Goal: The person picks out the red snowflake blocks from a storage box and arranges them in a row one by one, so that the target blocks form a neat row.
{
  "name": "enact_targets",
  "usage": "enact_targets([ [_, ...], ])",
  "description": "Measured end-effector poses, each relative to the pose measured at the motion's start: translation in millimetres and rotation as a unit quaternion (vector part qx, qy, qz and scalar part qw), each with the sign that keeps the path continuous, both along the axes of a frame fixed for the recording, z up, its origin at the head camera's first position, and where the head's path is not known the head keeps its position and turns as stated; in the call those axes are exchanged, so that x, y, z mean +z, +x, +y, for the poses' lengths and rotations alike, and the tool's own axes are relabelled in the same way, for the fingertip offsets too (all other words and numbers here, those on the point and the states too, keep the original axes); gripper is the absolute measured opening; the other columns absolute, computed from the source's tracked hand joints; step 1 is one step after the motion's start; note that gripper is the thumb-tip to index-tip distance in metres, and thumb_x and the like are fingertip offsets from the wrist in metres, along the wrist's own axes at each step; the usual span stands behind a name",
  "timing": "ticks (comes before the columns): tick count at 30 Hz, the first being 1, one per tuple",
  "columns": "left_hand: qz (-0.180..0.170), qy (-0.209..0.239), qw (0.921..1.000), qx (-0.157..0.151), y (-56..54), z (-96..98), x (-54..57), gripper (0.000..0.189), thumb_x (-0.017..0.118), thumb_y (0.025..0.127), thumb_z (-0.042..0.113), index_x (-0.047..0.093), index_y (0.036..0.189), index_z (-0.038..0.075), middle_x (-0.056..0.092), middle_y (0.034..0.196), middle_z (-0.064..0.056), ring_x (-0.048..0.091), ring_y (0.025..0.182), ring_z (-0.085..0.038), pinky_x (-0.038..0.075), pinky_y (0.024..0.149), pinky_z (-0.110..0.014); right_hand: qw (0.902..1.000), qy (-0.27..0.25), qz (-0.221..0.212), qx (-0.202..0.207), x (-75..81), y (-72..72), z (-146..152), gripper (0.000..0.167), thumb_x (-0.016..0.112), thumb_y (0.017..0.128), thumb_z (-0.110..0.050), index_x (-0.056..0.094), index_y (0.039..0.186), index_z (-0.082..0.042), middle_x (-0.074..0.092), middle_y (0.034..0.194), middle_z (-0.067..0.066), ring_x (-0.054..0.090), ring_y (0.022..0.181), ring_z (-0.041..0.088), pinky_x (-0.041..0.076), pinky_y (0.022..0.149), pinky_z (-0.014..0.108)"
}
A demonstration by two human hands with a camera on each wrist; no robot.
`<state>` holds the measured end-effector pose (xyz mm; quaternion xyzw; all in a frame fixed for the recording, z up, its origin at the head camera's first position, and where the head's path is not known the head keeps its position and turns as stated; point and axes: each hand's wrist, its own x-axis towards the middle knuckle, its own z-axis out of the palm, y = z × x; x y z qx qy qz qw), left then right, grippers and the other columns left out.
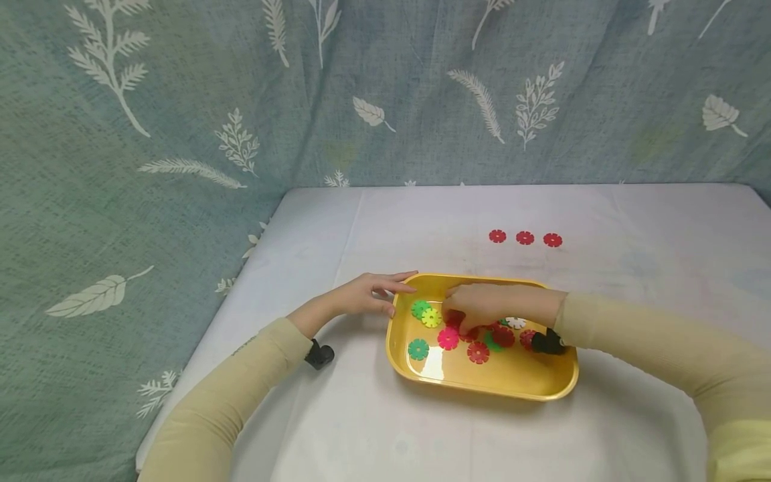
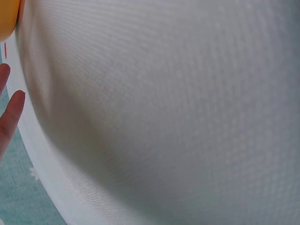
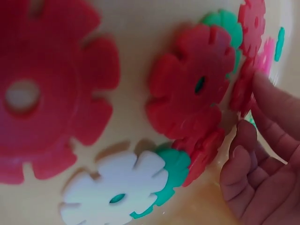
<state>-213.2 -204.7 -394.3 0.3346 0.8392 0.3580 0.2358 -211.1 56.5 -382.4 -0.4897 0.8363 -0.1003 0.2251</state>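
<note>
My left hand rests at the left end of a yellow tray, its fingers extended at the rim. In the left wrist view only two of its fingertips show. My right hand reaches down into the tray among flower-shaped plastic discs. In the right wrist view its thumb and curled fingers pinch at a red flower disc; their grip is partly hidden. Nearby lie another red disc, a white disc and a green disc. Toward the tray's left are a yellow disc and a green disc.
Beyond the tray, three red discs, among them a middle one, lie in a row on the white-covered table. A green leaf-patterned cloth hangs behind and along the left. A black wrist device is under the left wrist.
</note>
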Motion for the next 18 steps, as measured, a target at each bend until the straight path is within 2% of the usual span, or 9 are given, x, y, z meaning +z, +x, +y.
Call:
enact_targets([
  [3, 0.003, 0.001, 1.0000, -0.001, -0.8, -0.5, -1.0, 0.053, 0.070, 0.078, 0.024, 0.055, 0.128, 0.013, 0.030, 0.148, 0.000, 0.035, 0.132, -0.020, 0.044, 0.093, -0.036, 0.9997, 0.003, -0.024, -0.003, -1.3, -1.7, -0.3, 0.022, 0.074, 0.076, -0.019, 0.061, 0.093, -0.012, 0.050, 0.082, -0.004, 0.048, 0.076, 0.010, 0.046, 0.070, 0.021],
  [9, 0.007, 0.004, 1.0000, -0.004, -2.0, -1.4, -2.7, 0.055, 0.070, 0.077, 0.028, 0.055, 0.128, 0.013, 0.030, 0.148, 0.000, 0.035, 0.132, -0.020, 0.044, 0.093, -0.037, 0.9948, -0.003, -0.101, -0.010, -5.7, -3.6, 0.2, 0.020, 0.071, 0.080, -0.016, 0.056, 0.093, -0.016, 0.053, 0.075, -0.007, 0.048, 0.056, 0.006, 0.044, 0.053, 0.018],
  [18, 0.004, 0.001, 1.0000, -0.001, -0.7, 0.0, -1.0, 0.052, 0.070, 0.078, 0.022, 0.055, 0.128, 0.014, 0.031, 0.148, 0.000, 0.035, 0.132, -0.020, 0.044, 0.092, -0.037, 0.9904, -0.018, -0.137, -0.003, -10.7, -3.6, -0.5, 0.020, 0.070, 0.080, -0.013, 0.060, 0.097, -0.017, 0.055, 0.079, -0.006, 0.048, 0.061, 0.006, 0.045, 0.055, 0.019],
])
